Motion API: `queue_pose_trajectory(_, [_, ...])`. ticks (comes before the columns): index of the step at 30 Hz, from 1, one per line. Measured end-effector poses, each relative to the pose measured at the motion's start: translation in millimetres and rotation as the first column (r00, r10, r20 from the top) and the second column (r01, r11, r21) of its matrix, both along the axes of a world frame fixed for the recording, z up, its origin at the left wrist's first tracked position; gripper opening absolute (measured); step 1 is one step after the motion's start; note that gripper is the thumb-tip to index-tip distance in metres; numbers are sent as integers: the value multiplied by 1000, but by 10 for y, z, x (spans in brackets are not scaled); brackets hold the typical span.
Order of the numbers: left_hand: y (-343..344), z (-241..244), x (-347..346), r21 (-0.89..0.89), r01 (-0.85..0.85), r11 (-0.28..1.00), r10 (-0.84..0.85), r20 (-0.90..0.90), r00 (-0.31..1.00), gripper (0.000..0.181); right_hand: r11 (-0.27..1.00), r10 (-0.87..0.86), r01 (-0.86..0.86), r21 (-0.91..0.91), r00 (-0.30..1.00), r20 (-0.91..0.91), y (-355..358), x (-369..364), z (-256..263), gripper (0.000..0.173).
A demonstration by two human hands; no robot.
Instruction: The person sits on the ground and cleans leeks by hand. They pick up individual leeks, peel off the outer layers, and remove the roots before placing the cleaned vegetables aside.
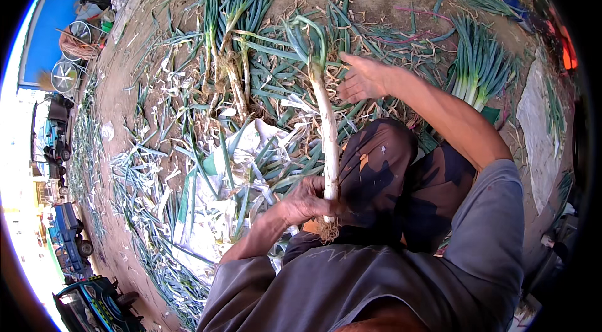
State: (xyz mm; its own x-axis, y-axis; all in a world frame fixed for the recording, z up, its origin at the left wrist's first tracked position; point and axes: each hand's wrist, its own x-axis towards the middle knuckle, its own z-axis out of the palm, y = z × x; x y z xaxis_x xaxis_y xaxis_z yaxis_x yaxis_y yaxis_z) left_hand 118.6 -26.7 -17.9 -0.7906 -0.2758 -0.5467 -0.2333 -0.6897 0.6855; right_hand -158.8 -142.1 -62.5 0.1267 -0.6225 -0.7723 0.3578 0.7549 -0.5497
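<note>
My left hand [312, 200] is closed around the white lower stalk of a large green onion [328, 129], just above its bushy roots. The onion stands upright in the picture, with its green leaves bent over at the top. To the right of those leaves, my right hand [360, 78] is held out with nothing in it, its fingers and thumb apart. Beyond my hands, several unpeeled green onions [235, 78] with soil on their roots lie on the ground. A bunch of green onions with pale stalks [476, 66] lies to the right.
Cut leaves and peelings [155, 219] litter the ground around my legs. A white sack [254, 141] lies partly under scraps at the left, and a pale sheet [538, 129] lies at the far right. Parked three-wheeled vehicles [70, 238] stand along the left edge.
</note>
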Motion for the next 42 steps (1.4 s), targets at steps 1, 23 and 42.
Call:
queue_pose_trajectory(1, [94, 36, 60, -95, 46, 994, -49, -36, 998, 11, 999, -39, 37, 17, 993, 110, -69, 142, 22, 72])
queue_pose_trajectory(23, [-151, -145, -614, -961, 122, -247, 439, 1, 899, 47, 448, -711, 632, -633, 681, 176, 311, 16, 853, 19])
queue_pose_trajectory(42, [-370, -727, -54, -868, 342, -360, 75, 338, 938, 18, 428, -836, 767, -478, 537, 114, 238, -595, 563, 18])
